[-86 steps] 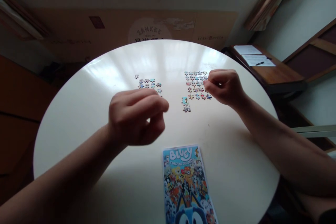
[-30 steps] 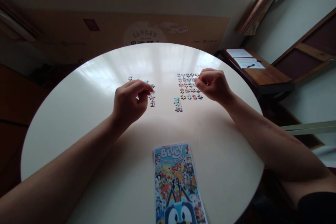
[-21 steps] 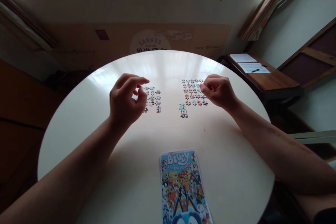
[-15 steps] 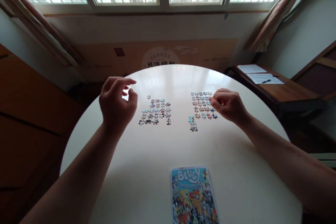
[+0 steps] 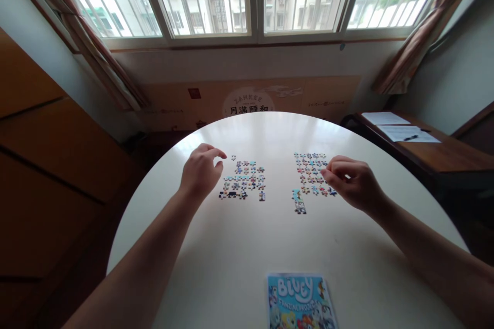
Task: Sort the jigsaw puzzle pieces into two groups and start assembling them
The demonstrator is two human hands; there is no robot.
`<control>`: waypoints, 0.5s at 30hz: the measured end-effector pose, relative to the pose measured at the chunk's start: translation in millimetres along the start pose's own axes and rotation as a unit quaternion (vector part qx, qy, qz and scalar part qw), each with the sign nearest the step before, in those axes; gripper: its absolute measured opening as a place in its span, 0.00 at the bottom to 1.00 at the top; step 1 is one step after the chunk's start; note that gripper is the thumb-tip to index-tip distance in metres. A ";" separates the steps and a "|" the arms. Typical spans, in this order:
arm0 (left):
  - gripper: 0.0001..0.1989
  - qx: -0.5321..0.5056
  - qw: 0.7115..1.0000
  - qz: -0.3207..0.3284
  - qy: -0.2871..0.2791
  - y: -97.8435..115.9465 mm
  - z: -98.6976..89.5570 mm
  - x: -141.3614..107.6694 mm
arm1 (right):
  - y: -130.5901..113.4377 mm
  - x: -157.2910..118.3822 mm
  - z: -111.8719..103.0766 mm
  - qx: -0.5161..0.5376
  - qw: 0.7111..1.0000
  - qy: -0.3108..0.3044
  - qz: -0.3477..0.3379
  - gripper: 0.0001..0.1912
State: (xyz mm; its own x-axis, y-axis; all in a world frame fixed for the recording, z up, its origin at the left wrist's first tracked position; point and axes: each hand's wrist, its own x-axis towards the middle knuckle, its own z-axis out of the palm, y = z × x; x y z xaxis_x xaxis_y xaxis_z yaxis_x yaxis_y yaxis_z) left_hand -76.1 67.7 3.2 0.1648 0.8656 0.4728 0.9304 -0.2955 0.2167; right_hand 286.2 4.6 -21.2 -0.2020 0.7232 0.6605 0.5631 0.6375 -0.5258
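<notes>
My left hand (image 5: 203, 170) hovers at the left of the puzzle pieces, thumb and forefinger apart with nothing visible between them. Its forefinger is close to a lone jigsaw piece (image 5: 233, 157). Below and right of that piece lies the left group of jigsaw pieces (image 5: 247, 183), set out in loose rows. My right hand (image 5: 351, 181) is closed, fingers curled and pinched, at the right side of the right group of jigsaw pieces (image 5: 309, 169). Whatever the pinch may hold is hidden. A few joined pieces (image 5: 299, 201) lie at that group's lower left.
Everything lies on a round white table (image 5: 231, 257). A Bluey picture card (image 5: 301, 300) is at the near edge of view. On the right, a wooden side table (image 5: 459, 157) bears papers (image 5: 409, 133) and a pen (image 5: 411, 138). Windows and curtains are behind.
The view has tilted up, so the table sits lower in it. My left hand has moved right and forward, closer to the lone piece. My right hand stays pinched beside the right group.
</notes>
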 end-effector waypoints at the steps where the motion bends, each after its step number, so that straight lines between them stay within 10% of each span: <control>1: 0.09 0.002 1.000 -0.005 -0.016 0.9 -1.9 -0.1 | -0.3 -0.2 -0.1 0.001 1.000 -0.004 -0.001 0.22; 15: 0.09 -0.014 0.972 0.023 -0.234 21.3 -16.3 -7.3 | -2.1 -2.8 -0.9 0.008 1.000 -0.022 0.010 0.23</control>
State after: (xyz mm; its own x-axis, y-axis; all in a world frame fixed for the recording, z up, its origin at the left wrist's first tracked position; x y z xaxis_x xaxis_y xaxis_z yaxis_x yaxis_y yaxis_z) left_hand -62.8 48.4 18.3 0.3426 0.9384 0.0441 0.9104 -0.3433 0.2309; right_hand 286.3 1.0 -21.5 -0.2268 0.7462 0.6259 0.5543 0.6273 -0.5471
